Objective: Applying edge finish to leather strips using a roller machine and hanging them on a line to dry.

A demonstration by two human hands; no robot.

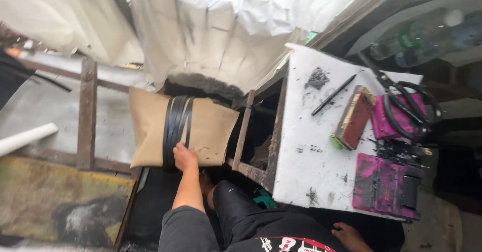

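Gripping one tan bundle point(181, 127), several black straps point(176, 126).

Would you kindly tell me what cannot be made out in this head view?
- Left hand: its fingers curl under the tan pad with black straps, so the grip is hidden.
- Right hand: cut off by the bottom edge.
- Bottles: blurred at top right.
- Scissors: cover part of the pink block.

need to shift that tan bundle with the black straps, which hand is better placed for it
Left, probably. The left hand is stretched out and already touching the lower edge of the tan bundle, where the black straps wrap round it. The right hand rests low near the person's body, well away from it.
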